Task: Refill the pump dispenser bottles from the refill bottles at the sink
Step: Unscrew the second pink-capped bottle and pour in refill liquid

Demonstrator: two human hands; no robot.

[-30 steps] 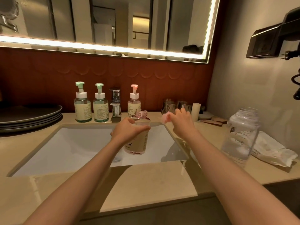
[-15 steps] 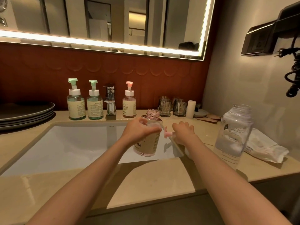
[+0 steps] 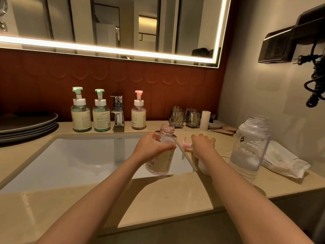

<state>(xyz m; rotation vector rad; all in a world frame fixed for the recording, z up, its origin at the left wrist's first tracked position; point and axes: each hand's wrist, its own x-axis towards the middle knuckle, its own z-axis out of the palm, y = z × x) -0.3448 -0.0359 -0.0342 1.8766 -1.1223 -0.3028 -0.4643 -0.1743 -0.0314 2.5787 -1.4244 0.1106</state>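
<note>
Pink bottle [image 3: 162, 162], top off, gripped in my left hand [image 3: 150, 148]; right hand [image 3: 203, 144] just beside it holds the pump [image 3: 186, 146], with the jug [image 3: 249, 148] further right.

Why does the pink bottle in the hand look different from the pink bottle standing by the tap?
The held bottle has no pump, so its neck is open; the standing bottle wears its pink pump. The left hand grips the held bottle over the sink; the standing bottle sits on the counter beside the tap. Both are clear pink with cream labels.
</note>
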